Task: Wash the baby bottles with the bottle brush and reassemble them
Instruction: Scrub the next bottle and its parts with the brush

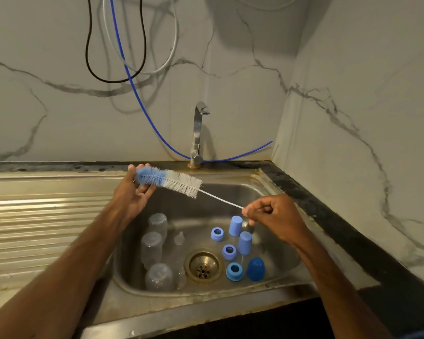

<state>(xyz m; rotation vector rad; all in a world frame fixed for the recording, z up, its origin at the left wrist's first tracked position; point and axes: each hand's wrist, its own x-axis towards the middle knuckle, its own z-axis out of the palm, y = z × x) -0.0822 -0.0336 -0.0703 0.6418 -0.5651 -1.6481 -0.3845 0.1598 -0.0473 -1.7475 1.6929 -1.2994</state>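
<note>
Head view showed the right hand (271,214) pinching the far end of a thin twisted white wire handle between thumb and curled fingers. That handle belonged to a long bottle brush (171,181) with white bristles and a blue bristled tip. The left hand (135,192) cupped the blue tip, its fingers curled round the bristles. The bottle brush hung slanted in the air between the two hands, above the back of a stainless steel sink basin (274,263).

Below the hands, in the left part of the basin, three clear plastic baby bottles (151,249) stood mouth down in a row. A clear silicone teat (179,238) sat just beside them. To the right of the round metal drain (203,265) lay three blue screw collars (229,252). Near them stood two pale blue tapered caps (245,242) and one darker blue domed cap (255,269).

A ribbed steel drainboard (39,216) stretched away to the left. Behind the basin rose a chrome tap (198,133), with a blue hose (142,106) curving past its base. A black cable (88,45) hung against the veined marble-patterned wall (255,45).
</note>
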